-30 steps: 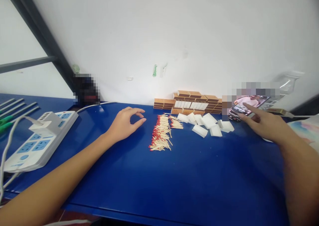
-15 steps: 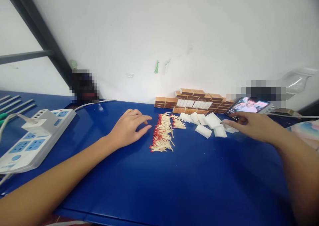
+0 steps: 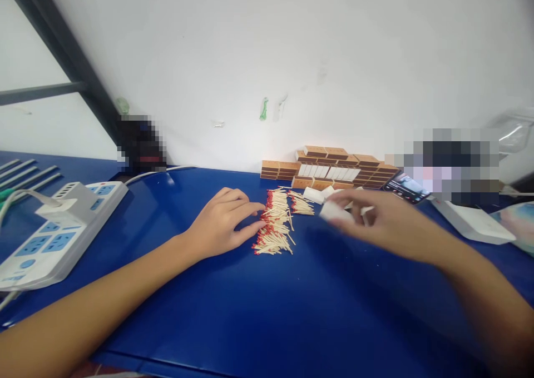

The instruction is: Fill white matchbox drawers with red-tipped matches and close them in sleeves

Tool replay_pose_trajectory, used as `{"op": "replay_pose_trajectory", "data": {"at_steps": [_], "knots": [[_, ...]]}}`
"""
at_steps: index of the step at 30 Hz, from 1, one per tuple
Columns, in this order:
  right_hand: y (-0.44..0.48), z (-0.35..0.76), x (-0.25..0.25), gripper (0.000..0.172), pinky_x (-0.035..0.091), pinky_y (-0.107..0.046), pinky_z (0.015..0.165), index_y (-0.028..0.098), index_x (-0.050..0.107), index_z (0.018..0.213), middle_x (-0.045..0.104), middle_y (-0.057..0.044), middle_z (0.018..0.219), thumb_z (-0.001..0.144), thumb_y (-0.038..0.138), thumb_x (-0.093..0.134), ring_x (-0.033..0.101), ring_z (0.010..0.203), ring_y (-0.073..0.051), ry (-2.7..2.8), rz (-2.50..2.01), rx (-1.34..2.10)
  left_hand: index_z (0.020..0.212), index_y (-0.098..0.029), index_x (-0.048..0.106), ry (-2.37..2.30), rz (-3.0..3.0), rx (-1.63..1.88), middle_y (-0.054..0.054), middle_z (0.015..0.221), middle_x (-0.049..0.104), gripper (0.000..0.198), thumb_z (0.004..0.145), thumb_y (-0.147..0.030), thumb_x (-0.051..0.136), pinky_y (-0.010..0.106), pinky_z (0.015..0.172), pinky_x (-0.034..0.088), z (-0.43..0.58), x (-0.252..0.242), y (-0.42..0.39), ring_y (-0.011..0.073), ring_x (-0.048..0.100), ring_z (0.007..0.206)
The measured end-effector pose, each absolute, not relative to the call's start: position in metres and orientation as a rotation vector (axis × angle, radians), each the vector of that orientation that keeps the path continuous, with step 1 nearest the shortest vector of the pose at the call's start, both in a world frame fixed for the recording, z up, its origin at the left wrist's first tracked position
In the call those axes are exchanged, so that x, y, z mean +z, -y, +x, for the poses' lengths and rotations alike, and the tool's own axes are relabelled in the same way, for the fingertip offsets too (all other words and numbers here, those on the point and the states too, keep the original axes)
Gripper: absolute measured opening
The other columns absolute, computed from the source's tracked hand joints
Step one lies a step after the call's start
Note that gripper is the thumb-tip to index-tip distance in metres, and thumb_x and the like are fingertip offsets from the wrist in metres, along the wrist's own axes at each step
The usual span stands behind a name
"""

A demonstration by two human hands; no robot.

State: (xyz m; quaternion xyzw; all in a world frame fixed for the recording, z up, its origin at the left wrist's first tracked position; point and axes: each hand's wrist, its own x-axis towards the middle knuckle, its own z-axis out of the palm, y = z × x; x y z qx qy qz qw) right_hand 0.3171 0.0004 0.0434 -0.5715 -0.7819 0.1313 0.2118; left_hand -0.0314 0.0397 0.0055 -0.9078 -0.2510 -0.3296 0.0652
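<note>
My left hand (image 3: 227, 219) rests at the left edge of a heap of red-headed matches (image 3: 275, 222), thumb and forefinger apart at the match heads. A smaller bunch of matches (image 3: 301, 203) lies just to the right. Somewhat blurred, my right hand (image 3: 375, 222) holds a white matchbox tray (image 3: 334, 212) between thumb and fingers, tilted above the table. Other white trays (image 3: 314, 194) lie behind it, partly hidden by the hand. Against the wall stands a stack of brown matchboxes (image 3: 279, 170), with white trays among them.
A lit phone (image 3: 406, 188) leans behind my right hand, with a white box-like object (image 3: 475, 222) to its right. On the left lie a white power strip (image 3: 79, 244) and several metal rods (image 3: 31, 178). All sit on a blue table (image 3: 258, 311).
My right hand has moved left from beside the phone and taken a white tray. My left hand has shifted slightly right to the match heads. The view has turned a little.
</note>
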Motion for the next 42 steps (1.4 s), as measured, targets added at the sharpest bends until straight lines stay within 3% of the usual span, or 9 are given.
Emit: {"op": "replay_pose_trajectory", "data": {"at_steps": [4, 7, 12, 18, 24, 36, 42], "knots": [[0.007, 0.279, 0.027, 0.039, 0.048, -0.03, 0.059, 0.029, 0.075, 0.118, 0.072, -0.001, 0.085, 0.09, 0.056, 0.07, 0.062, 0.067, -0.017, 2.427, -1.428, 0.567, 0.12, -0.02, 0.071, 0.712, -2.746, -1.014, 0.007, 0.096, 0.076, 0.026, 0.101, -0.036, 0.066, 0.037, 0.083, 0.054, -0.027, 0.005, -0.035, 0.0206, 0.069, 0.093], [-0.006, 0.279, 0.013, 0.034, 0.047, -0.031, 0.062, 0.025, 0.076, 0.11, 0.071, -0.003, 0.087, 0.096, 0.054, 0.064, 0.059, 0.068, -0.017, 2.323, -1.402, 0.375, 0.119, -0.02, 0.071, 0.686, -2.741, -1.027, 0.007, 0.099, 0.076, 0.024, 0.1, -0.034, 0.068, 0.038, 0.085, 0.054, -0.025, 0.006, -0.032, 0.0206, 0.069, 0.094], [-0.03, 0.29, -0.003, 0.033, 0.047, -0.034, 0.07, 0.022, 0.072, 0.115, 0.069, -0.008, 0.097, 0.099, 0.049, 0.062, 0.062, 0.079, -0.021, 2.272, -1.38, 0.097, 0.119, -0.02, 0.071, 0.646, -2.78, -1.021, 0.008, 0.104, 0.079, 0.026, 0.097, -0.034, 0.071, 0.042, 0.09, 0.055, -0.019, 0.007, -0.024, 0.0243, 0.069, 0.103], [-0.034, 0.287, -0.011, 0.024, 0.044, -0.033, 0.069, 0.021, 0.066, 0.092, 0.067, -0.007, 0.093, 0.103, 0.041, 0.058, 0.061, 0.081, -0.021, 2.355, -1.401, 0.051, 0.121, -0.02, 0.071, 0.608, -2.846, -1.006, 0.009, 0.116, 0.078, 0.029, 0.096, -0.034, 0.073, 0.045, 0.099, 0.055, -0.014, 0.006, -0.02, 0.0269, 0.067, 0.115], [-0.034, 0.287, -0.012, 0.023, 0.047, -0.036, 0.075, 0.02, 0.066, 0.099, 0.067, -0.01, 0.101, 0.106, 0.038, 0.053, 0.063, 0.088, -0.024, 2.465, -1.388, -0.097, 0.122, -0.023, 0.071, 0.59, -2.82, -1.068, 0.006, 0.114, 0.079, 0.027, 0.096, -0.03, 0.072, 0.045, 0.098, 0.056, -0.015, 0.007, -0.019, 0.0258, 0.068, 0.114], [-0.027, 0.289, -0.01, 0.032, 0.043, -0.035, 0.07, 0.016, 0.067, 0.094, 0.066, -0.01, 0.094, 0.109, 0.038, 0.048, 0.061, 0.079, -0.023, 2.529, -1.451, -0.384, 0.123, -0.022, 0.07, 0.563, -2.804, -1.087, 0.006, 0.112, 0.08, 0.029, 0.094, -0.027, 0.074, 0.043, 0.097, 0.057, -0.016, 0.007, -0.02, 0.0249, 0.069, 0.113], [-0.026, 0.283, -0.007, 0.03, 0.035, -0.034, 0.062, 0.017, 0.072, 0.098, 0.066, -0.011, 0.094, 0.109, 0.028, 0.046, 0.059, 0.084, -0.023, 2.67, -1.45, -0.59, 0.121, -0.022, 0.071, 0.567, -2.807, -1.07, 0.006, 0.111, 0.08, 0.025, 0.096, -0.028, 0.072, 0.044, 0.095, 0.058, -0.015, 0.008, -0.02, 0.0252, 0.07, 0.111]]}}
